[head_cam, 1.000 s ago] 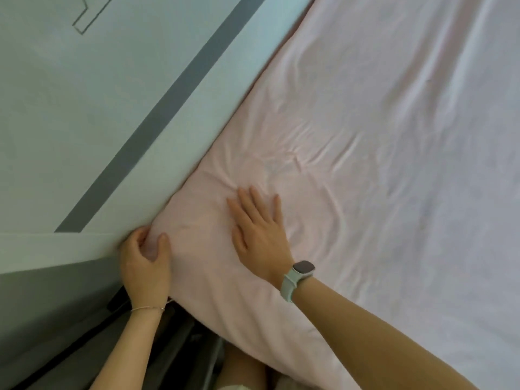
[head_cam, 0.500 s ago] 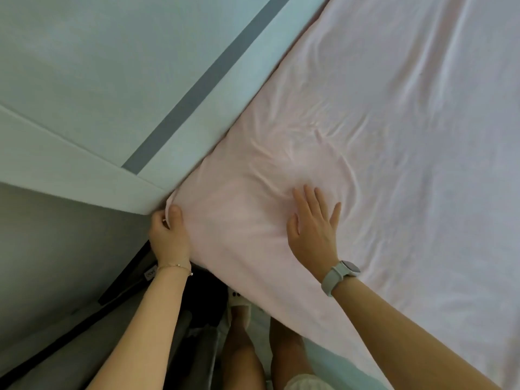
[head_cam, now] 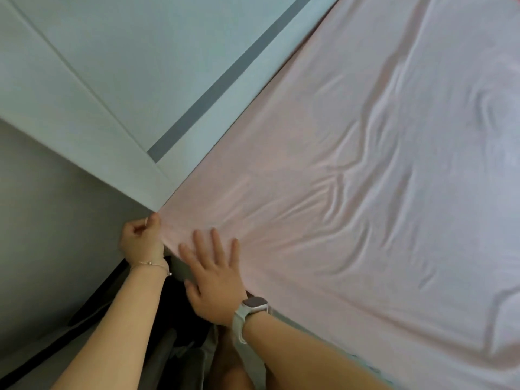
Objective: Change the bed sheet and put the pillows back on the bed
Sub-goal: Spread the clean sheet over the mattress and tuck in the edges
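Observation:
A pale pink bed sheet (head_cam: 351, 192) covers the mattress, which fills the right and centre of the view, with creases fanning out from the near left corner. My left hand (head_cam: 142, 237) pinches the sheet's corner where the mattress meets the headboard. My right hand (head_cam: 216, 271), with a watch on the wrist, lies flat with spread fingers on the sheet beside that corner, at the mattress edge. No pillows are in view.
A white headboard (head_cam: 126, 80) with a grey stripe runs along the bed's left side. A grey wall (head_cam: 50, 220) stands at the left. Dark objects and my legs fill the narrow gap (head_cam: 180, 333) below the corner.
My left hand has pulled the sheet corner tight at the headboard. My right hand slid back from the mattress top toward the corner and edge. The view has widened over the bed.

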The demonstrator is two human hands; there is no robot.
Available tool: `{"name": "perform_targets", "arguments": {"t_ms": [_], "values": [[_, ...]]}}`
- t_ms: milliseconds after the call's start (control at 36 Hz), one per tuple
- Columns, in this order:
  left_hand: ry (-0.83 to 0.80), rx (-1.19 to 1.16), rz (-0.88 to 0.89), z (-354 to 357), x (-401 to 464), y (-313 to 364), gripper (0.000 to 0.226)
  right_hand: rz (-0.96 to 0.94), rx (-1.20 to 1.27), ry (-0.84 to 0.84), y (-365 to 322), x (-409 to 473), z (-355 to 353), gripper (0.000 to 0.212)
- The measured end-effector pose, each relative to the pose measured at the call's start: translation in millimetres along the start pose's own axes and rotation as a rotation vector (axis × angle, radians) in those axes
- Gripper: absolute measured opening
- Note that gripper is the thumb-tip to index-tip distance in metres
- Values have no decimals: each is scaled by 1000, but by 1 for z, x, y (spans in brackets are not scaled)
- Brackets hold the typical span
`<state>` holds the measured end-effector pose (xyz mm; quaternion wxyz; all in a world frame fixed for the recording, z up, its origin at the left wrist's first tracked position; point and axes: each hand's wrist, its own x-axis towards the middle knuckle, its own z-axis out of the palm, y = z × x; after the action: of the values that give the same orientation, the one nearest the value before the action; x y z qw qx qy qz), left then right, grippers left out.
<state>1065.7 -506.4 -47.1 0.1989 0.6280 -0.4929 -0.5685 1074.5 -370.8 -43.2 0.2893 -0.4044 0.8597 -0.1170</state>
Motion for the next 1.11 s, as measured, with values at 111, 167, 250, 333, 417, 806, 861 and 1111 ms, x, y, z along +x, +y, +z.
{"name": "perform_targets", "arguments": {"t_ms": [111, 167, 250, 333, 417, 806, 861, 1111], "values": [[-42, 79, -21, 0, 4, -6, 23, -54, 312, 68, 21, -28, -20, 51], [-86, 124, -72, -1, 6, -8, 9, -4, 330, 313, 45, -41, -32, 44], [-114, 169, -156, -5, 7, -11, 38, 212, 111, 572, 88, -48, -49, 42], [-52, 213, -108, -6, -3, -8, 44, 476, 13, 405, 108, -47, -47, 53], [68, 308, 94, -1, -32, -1, 34, 348, -135, 255, 101, -60, -15, 61], [-549, 1275, 1194, 121, -91, -21, 61, 370, -214, 542, 201, -7, -108, 46], [-531, 1307, 1157, 129, -89, -31, 64, 432, -207, 334, 221, 10, -118, 50], [-455, 1229, 583, 42, -98, -100, 75, 775, -62, 270, 213, -140, -1, 60]]}}
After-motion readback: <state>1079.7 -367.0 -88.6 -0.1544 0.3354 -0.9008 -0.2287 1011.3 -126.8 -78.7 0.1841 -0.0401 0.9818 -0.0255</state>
